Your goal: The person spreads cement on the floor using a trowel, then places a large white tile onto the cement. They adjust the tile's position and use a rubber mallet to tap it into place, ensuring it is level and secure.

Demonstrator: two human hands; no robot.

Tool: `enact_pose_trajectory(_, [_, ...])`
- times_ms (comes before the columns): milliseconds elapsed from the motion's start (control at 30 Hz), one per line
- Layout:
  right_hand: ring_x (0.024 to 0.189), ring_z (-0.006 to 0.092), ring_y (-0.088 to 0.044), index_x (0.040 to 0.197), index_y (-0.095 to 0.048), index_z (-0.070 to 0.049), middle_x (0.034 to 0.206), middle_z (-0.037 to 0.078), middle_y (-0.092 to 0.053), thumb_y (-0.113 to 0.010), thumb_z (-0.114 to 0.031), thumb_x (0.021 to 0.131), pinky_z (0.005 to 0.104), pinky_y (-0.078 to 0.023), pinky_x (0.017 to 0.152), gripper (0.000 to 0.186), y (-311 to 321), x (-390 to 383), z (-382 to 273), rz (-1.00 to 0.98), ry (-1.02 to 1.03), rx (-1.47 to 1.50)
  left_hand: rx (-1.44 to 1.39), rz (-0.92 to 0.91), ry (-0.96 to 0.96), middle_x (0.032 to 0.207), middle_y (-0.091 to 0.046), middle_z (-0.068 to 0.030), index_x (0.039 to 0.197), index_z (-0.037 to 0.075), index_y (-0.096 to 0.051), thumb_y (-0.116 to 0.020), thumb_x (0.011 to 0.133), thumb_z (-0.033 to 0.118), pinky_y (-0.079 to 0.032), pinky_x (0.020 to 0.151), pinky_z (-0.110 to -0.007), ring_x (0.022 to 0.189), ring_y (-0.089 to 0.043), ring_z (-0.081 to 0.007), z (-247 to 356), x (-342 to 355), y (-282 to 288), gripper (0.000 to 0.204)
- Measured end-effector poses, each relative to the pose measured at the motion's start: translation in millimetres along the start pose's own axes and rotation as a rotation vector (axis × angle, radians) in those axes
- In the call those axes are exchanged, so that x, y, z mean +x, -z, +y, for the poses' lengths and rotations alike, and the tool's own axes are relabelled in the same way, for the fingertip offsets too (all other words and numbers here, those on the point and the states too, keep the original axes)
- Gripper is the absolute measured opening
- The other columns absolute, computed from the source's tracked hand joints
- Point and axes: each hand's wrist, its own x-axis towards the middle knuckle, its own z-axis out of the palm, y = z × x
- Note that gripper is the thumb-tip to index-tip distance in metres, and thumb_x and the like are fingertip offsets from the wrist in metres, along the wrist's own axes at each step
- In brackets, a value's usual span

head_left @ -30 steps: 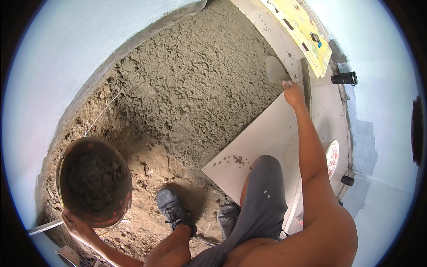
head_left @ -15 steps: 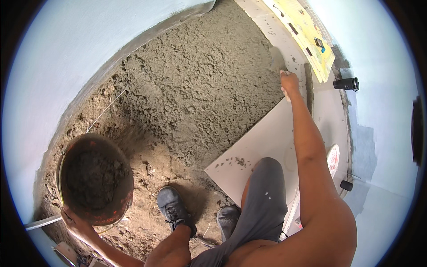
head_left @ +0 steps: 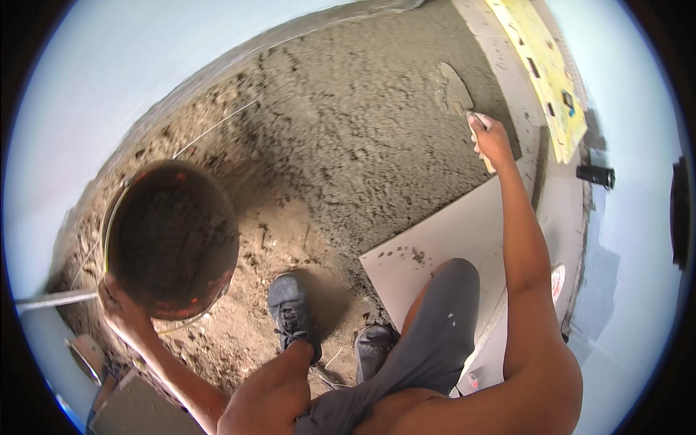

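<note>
My right hand point(head_left: 491, 140) is closed on the handle of a trowel point(head_left: 454, 89), whose mortar-smeared blade rests on or just over the wet grey mortar bed point(head_left: 348, 130), near its right edge. At the left, my left hand point(head_left: 121, 304) grips a dark bucket point(head_left: 171, 239) low on its near side; the bucket holds dark grey material. A large white tile point(head_left: 442, 225) lies below my right arm, bordering the mortar. My shod feet stand on and beside bare rubbly soil point(head_left: 254, 254).
A yellow board point(head_left: 540, 72) and a black cylinder point(head_left: 595, 176) are at the right, beside a pale blue wall point(head_left: 631, 239). Another pale wall point(head_left: 109, 87) curves along the left. A thin line point(head_left: 214, 127) crosses the soil, and a metal bar point(head_left: 56, 299) lies at the lower left.
The view has shifted, moving the scene's upper part rightward. The trowel has moved left from the mortar's right edge onto the bed. The bucket in my left hand appears higher in the picture.
</note>
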Motion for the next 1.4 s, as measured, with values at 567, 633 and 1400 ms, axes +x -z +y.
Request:
enact_pose_trajectory(567, [0.086,0.0354,-0.067,0.125,-0.060,-0.006,0.096,0.019,-0.067,-0.057,-0.026,0.095,0.0409,-0.054,0.077,0.036,-85.2,-156.6,-55.3,-0.144,0.636,-0.612,-0.022,0.018,0.144,0.113,-0.066,-0.0236,0.121,0.002,-0.063,-0.045,0.098,0.049,-0.045,0.090,-0.045,0.103,-0.062,-0.0379,6.3,-3.3,2.2,0.055])
enact_pose_trajectory(633, [0.092,0.0363,-0.066,0.125,-0.060,-0.003,0.099,0.021,-0.067,-0.056,-0.026,0.096,0.0422,-0.053,0.082,0.037,-81.9,-161.3,-51.5,-0.111,0.480,-0.584,-0.045,-0.020,0.130,0.114,-0.065,-0.0242,0.122,0.002,-0.063,-0.046,0.098,0.049,-0.045,0.090,-0.045,0.103,-0.062,-0.0388,4.6,-2.4,3.9,0.055])
enact_pose_trajectory(1400, [0.098,0.0346,-0.064,0.130,-0.055,-0.008,0.112,0.018,-0.063,-0.050,-0.036,0.099,0.0445,-0.052,0.085,0.042,-88.6,-233.9,-1.7,-0.218,0.248,-0.384,-0.004,0.030,-0.040,0.125,-0.059,-0.0270,0.131,0.004,-0.057,-0.039,0.099,0.053,-0.043,0.095,-0.050,0.111,-0.057,-0.0434,-66.7,23.2,-24.0,0.062])
